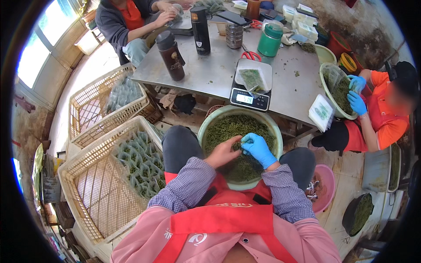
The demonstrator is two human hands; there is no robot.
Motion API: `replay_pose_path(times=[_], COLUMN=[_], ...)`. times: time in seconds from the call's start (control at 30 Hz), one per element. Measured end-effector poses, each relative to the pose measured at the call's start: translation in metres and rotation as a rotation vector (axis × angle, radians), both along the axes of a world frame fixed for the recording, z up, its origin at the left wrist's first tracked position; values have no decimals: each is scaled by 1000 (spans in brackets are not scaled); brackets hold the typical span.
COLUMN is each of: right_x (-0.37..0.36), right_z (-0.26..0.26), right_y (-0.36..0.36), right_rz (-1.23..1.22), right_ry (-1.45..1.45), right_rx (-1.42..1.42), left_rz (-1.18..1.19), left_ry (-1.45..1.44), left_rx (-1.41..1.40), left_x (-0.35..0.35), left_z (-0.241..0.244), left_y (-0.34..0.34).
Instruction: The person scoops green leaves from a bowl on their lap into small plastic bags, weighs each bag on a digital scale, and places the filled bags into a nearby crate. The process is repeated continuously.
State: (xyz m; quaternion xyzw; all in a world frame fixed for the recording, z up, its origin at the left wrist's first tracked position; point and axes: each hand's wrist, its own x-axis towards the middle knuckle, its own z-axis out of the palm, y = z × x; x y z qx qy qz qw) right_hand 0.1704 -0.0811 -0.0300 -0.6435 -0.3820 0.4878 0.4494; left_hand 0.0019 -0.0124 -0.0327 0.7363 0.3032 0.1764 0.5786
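A large pale green basin (279,144) of small green plant pieces stands between my knees. Over it, my bare left hand (225,152) has its thumb and fingers apart, close to the other hand. My right hand (258,149), in a blue glove, pinches a tiny bit of the plant matter between its fingertips. Beyond the basin, at the table's edge, a digital scale (250,98) bears a clear plastic bag (251,79) of green plant pieces. Left of my knee, a plastic crate (95,197) holds many filled clear bags (141,164) standing close together.
On the metal table (286,79) are a brown bottle (171,56), a black flask (200,31), red-handled scissors (251,56) and a green jar (270,39). A second crate (85,111) stands at left. Co-workers sit at upper left and right. A pink basin (329,187) is by my right knee.
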Motion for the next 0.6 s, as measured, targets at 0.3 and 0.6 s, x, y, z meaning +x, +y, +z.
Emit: replay_pose_path(times=[0.3, 0.6], right_x=[4, 9], right_z=[32, 34], right_y=[-10, -12], right_rz=[-191, -255], right_ry=[613, 777], right_rx=[78, 155], left_rz=[-84, -134], left_ry=[-306, -246], left_rx=[-520, -588], left_x=[4, -1], left_z=[2, 7], left_y=[8, 8])
